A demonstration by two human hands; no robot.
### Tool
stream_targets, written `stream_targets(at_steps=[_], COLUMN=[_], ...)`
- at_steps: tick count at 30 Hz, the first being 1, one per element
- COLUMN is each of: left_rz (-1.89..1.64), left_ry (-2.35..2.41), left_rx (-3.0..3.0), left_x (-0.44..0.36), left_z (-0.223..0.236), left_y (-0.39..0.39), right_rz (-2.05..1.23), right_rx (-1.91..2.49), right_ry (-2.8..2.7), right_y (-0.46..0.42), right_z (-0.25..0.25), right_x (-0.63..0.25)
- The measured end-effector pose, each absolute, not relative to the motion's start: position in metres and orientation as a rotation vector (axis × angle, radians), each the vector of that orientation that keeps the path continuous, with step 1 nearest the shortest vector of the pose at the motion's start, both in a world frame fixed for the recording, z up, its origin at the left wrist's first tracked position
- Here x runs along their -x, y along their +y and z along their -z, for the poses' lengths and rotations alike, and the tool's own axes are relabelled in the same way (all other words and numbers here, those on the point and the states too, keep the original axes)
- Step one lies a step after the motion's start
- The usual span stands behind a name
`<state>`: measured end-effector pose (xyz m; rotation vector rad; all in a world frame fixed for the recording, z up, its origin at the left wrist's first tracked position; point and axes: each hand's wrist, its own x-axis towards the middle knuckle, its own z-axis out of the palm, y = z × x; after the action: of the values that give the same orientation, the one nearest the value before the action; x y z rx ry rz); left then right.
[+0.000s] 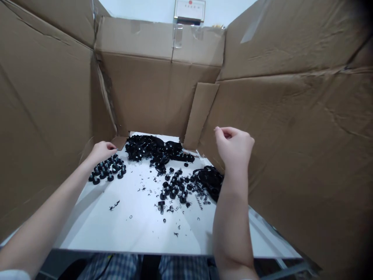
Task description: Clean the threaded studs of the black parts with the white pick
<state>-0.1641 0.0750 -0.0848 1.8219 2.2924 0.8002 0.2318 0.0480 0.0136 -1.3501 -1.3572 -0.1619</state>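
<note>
Left cardboard wall (49, 97) is standing far left of the big black heap (148, 147). Left hand (101, 152) is hovering left of the heap, near grouped studded knobs (102, 175); fingers are sitting close together, can't tell if pinching anything. Back cardboard wall (145, 97) is blocking behind the heap. Loose studded knobs (173, 193) are lying front-right of it, black bundle (213, 181) farther right. Right hand (234, 146) is hanging right of the heap, fingers curling together, contents unclear, right cardboard wall (305, 128) beyond.

Two hands (234, 146) — two black-knob clusters (110, 177) — one frame (190, 9).
</note>
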Motion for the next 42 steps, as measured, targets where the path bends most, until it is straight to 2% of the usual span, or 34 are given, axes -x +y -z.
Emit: stream_targets(at_steps=[4, 7, 10, 16, 20, 25, 29, 32, 38, 42], left_rz=[-0.375, -0.247, -0.270, -0.341, -0.321, -0.331, -0.417, -0.555, -1.103, -1.587], left_ry=[2.414, 2.411, 2.243, 1.617, 1.536, 1.471, 1.403, 1.317, 1.201, 1.083], left_rx=[-1.718, -1.767, -1.973, -2.325, -2.376, -2.411, -2.388, -2.375, -2.361, -2.409], left_x=[0.199, 0.192, 0.152, 0.034, -0.015, -0.029, -0.025, -0.024, -0.023, -0.017], left_z=[0.107, 0.116, 0.126, 0.154, 0.168, 0.169, 0.150, 0.118, 0.031, 0.002], left_y=[0.074, 0.078, 0.083, 0.089, 0.104, 0.125, 0.131, 0.123, 0.061, 0.013], right_rz=[0.176, 0.155, 0.156, 0.121, 0.090, 0.082, 0.072, 0.079, -0.119, -0.316], right_rx=[1.321, 1.316, 1.285, 1.188, 1.144, 1.119, 1.116, 1.106, 1.019, 0.843], right_ry=[-1.382, -1.391, -1.419, -1.525, -1.591, -1.614, -1.631, -1.642, -1.772, -1.984], right_y=[0.047, 0.044, 0.042, 0.042, 0.037, 0.031, 0.029, 0.028, 0.019, 0.007], right_z=[-0.014, -0.014, -0.013, -0.010, -0.011, -0.012, -0.012, -0.012, -0.015, -0.017], right_x=[-0.228, -0.226, -0.223, -0.218, -0.215, -0.215, -0.213, -0.211, -0.212, -0.208])
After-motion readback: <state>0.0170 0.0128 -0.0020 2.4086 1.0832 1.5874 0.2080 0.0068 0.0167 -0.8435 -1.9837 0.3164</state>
